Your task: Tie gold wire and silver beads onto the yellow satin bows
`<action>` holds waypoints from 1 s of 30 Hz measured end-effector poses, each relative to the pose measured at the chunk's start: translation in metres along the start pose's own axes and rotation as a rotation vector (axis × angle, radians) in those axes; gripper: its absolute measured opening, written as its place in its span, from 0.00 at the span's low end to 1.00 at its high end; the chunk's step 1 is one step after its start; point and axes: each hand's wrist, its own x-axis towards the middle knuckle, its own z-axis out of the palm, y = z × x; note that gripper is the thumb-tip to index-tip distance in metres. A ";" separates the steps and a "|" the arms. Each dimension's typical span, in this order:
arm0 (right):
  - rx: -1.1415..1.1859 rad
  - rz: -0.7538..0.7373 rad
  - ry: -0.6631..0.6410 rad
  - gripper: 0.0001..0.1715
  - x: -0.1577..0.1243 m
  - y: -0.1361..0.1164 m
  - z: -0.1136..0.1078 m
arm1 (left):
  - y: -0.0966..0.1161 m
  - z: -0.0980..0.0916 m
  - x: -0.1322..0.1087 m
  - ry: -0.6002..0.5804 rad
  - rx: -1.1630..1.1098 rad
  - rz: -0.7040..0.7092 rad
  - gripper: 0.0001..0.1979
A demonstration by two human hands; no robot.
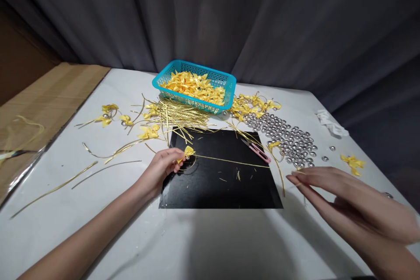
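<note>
My left hand [169, 160] pinches a yellow ribbon bow [189, 151] with a small silver bell-like bead at its middle, above a black mat [219, 192]. A thin gold cord loop hangs below the bow. From the bow, a gold thread [232, 161] runs straight across the mat toward my right hand [354, 210]. There the thumb and fingers are pinched together at the right, in line with the thread; its last stretch is hard to see over the white table. Pink-handled scissors [259, 152] lie on the mat's right edge, between the hands.
A blue basket [229, 85] of yellow bows stands at the back. Before it lies a pile of gold cords [183, 116]. Many silver beads [288, 140] spread at right, beside finished-looking bows [252, 105]. Loose cords [54, 190] lie left; cardboard [65, 83] borders the table.
</note>
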 end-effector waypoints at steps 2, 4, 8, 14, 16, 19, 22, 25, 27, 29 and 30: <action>0.027 0.138 0.158 0.12 0.008 -0.009 0.001 | 0.000 0.000 -0.001 0.001 0.006 -0.001 0.07; 0.091 0.205 0.253 0.15 0.010 -0.015 0.005 | 0.000 0.001 -0.002 0.002 0.012 -0.003 0.07; 0.336 0.198 0.191 0.16 0.011 -0.017 0.009 | -0.001 0.003 -0.001 0.000 0.029 -0.011 0.07; 0.785 0.495 0.327 0.06 0.010 -0.016 0.005 | -0.002 0.003 0.000 -0.010 0.066 -0.011 0.07; 0.948 0.534 0.375 0.06 0.010 -0.015 0.002 | -0.002 0.003 -0.001 -0.024 0.087 -0.005 0.07; 1.057 0.610 0.391 0.09 0.011 -0.017 0.001 | -0.003 0.004 -0.002 -0.050 0.133 0.017 0.07; 0.977 0.668 0.386 0.11 0.016 -0.024 0.005 | -0.003 0.006 -0.004 -0.073 0.167 0.025 0.07; 0.817 0.621 0.233 0.12 0.026 -0.036 0.015 | -0.001 0.009 -0.008 -0.111 0.153 0.003 0.08; 0.723 0.547 0.038 0.14 0.034 -0.047 0.027 | 0.000 0.011 -0.012 -0.143 0.131 -0.021 0.08; 0.667 0.493 -0.156 0.17 0.044 -0.059 0.041 | 0.002 0.012 -0.014 -0.169 0.113 -0.036 0.08; 0.644 0.467 -0.237 0.17 0.048 -0.064 0.049 | 0.002 0.013 -0.015 -0.181 0.109 -0.038 0.08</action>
